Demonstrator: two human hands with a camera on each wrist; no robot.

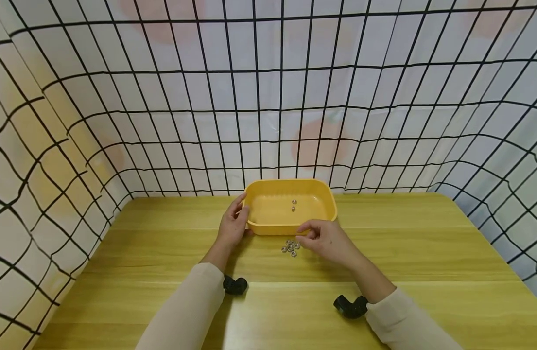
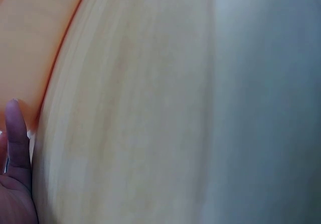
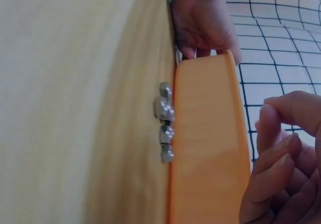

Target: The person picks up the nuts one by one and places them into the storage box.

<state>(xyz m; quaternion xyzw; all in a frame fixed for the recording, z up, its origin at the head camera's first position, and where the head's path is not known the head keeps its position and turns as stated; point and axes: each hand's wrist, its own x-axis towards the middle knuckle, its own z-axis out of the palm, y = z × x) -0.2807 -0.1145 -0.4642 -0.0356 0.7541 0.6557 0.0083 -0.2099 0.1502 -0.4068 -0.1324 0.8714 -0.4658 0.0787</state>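
Note:
A yellow plastic basin [image 1: 272, 229] stands on the wooden table, with two small metal nuts [image 1: 294, 205] lying in it. My left hand [image 1: 233, 224] holds the basin's left end; its thumb [image 2: 17, 133] lies against the wall in the left wrist view. Several more nuts [image 1: 290, 248] sit in a loose cluster just in front of the basin. Beside them, at the basin's front wall, hovers my right hand [image 1: 327, 240]. Its index finger and thumb are bent toward each other, with a small gap between the tips in the head view and nothing visible there.
Black wire grid [image 1: 268, 112] over a pale patterned sheet rises behind the table [image 1: 163, 272] and along both sides. A black wrist device [image 1: 235, 286] is on the left wrist, and another black device [image 1: 351, 307] on the right.

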